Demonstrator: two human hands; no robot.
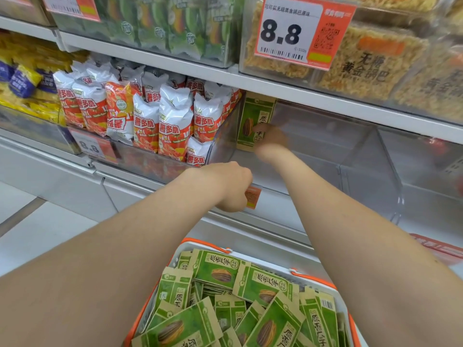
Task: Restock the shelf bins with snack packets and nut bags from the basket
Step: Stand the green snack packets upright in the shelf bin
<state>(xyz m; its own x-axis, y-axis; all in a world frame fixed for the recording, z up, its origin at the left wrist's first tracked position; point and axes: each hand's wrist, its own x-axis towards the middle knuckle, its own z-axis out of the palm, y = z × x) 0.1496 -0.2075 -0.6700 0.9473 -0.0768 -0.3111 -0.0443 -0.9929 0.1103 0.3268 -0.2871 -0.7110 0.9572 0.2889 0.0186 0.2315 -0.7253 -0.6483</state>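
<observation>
Basket (pixel 184 244) holds green packets (pixel 220 271), bin (pixel 313 136) a lone packet (pixel 253 116).

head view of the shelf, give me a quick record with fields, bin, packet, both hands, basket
bin: clear bin on the middle shelf, one packet visible inside
packet: sunflower seed packet, upright against the bin's left wall
placing: right hand, blurred, holds the packet's lower corner
bracing: left hand, curled at the bin's front edge; what it holds is hidden
supply: basket below, heaped with the same green packets
neighbour: tomato snack bags in the bin to the left
</observation>
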